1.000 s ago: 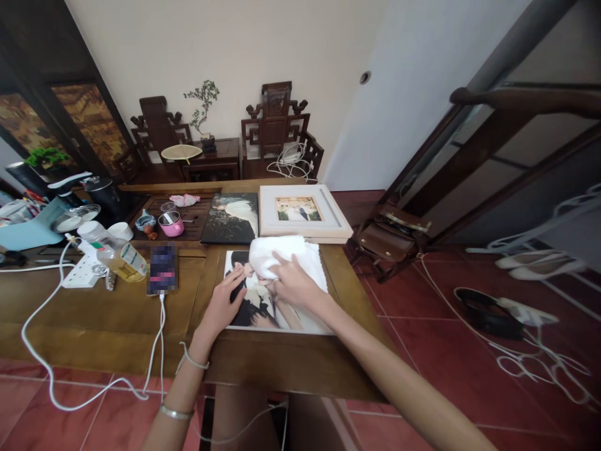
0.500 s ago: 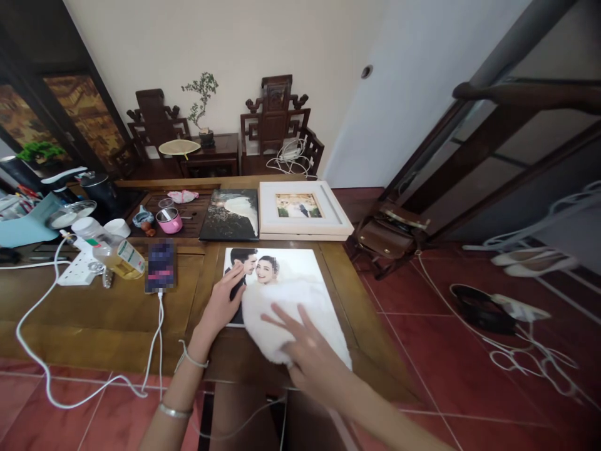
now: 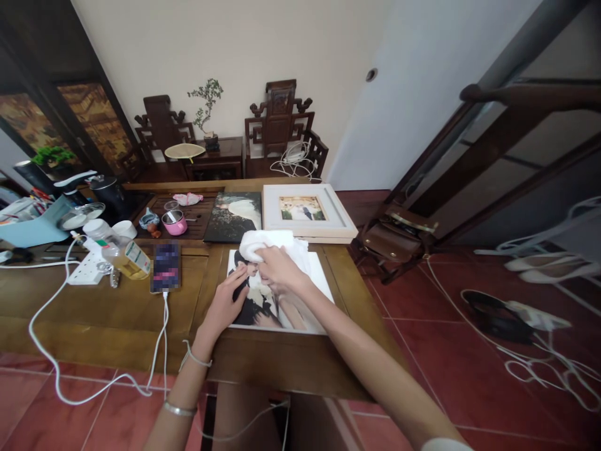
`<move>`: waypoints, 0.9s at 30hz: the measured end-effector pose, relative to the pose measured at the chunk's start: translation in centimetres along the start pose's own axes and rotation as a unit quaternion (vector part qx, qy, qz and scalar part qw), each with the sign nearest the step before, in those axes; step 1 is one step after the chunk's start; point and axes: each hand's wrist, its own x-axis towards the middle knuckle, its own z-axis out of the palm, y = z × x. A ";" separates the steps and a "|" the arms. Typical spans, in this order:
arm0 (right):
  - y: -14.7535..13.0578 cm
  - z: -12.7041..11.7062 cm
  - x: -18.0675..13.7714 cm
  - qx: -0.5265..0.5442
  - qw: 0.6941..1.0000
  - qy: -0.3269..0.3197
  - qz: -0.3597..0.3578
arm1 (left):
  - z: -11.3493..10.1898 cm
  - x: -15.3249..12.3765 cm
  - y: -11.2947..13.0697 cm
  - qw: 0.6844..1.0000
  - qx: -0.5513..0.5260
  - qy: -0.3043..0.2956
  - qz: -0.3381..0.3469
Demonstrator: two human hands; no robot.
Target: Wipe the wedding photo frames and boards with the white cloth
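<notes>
A photo panel [image 3: 323,294] with a picture of a couple lies flat on the wooden table. My left hand [image 3: 229,294] rests on its left part, fingers stretched out and lying flat. Bunched under my right hand [image 3: 280,268] is a white cloth [image 3: 270,241], which my fingers grip at the panel's far edge. The cloth covers part of the picture's top and reaches slightly past that edge. My right forearm crosses over the panel's lower right side.
Behind the panel lie a dark photo panel [image 3: 233,219] and a white framed picture [image 3: 347,228]. To the left are a phone [image 3: 165,268] on a cable, an oil-coloured bottle [image 3: 134,260], a power strip [image 3: 87,269] and a pink cup [image 3: 174,223]. A brown bag [image 3: 392,241] is right of the table.
My right hand has moved the cloth from the near right part of the panel up to its far edge, bunching it. The lower picture is uncovered. My left hand stays on the panel.
</notes>
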 end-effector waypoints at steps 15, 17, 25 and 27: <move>-0.9 5.2 -18.1 0.000 0.990 -0.020 -0.143 | 0.2 0.0 0.2 1.000 0.016 0.002 -0.004; -0.4 4.8 -18.0 0.006 0.990 -0.030 -0.141 | 0.2 0.0 0.2 1.000 0.018 0.001 -0.004; 2.5 2.0 -9.9 -0.048 0.998 0.033 0.008 | 0.2 0.0 0.0 1.000 0.003 0.001 0.007; 1.7 2.0 -8.1 -0.062 0.997 0.045 0.013 | 0.1 0.0 0.2 1.000 -0.014 0.009 -0.001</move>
